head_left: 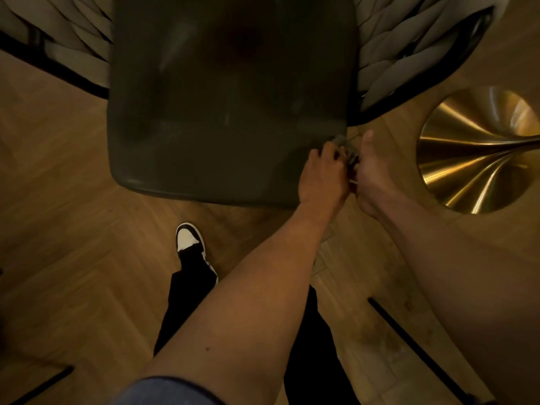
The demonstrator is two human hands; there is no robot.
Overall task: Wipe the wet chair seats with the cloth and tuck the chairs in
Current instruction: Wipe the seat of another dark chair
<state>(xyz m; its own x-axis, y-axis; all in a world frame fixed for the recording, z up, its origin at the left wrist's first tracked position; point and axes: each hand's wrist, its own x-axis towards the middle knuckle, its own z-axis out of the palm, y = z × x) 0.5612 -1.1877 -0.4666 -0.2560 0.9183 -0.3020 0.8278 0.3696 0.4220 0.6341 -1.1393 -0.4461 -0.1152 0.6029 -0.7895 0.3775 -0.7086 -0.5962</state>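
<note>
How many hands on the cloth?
2. Left hand and right hand both grip the cloth at the chair seat front right corner.

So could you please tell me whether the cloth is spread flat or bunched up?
Bunched up: the cloth is a small wad gripped between both hands at the seat corner.

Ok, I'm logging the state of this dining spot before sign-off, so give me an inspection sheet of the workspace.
Surface: dark chair seat, faint streaks, wetness unclear.
Job's things: grey cloth at the seat's front right corner.
Clutter: nothing seen.
Grippers: left hand and right hand both hold the cloth, fingers curled.
Cables: nothing seen.
Surroundings: wood floor, brass table base, woven chair back, black-and-white shoe.
</note>
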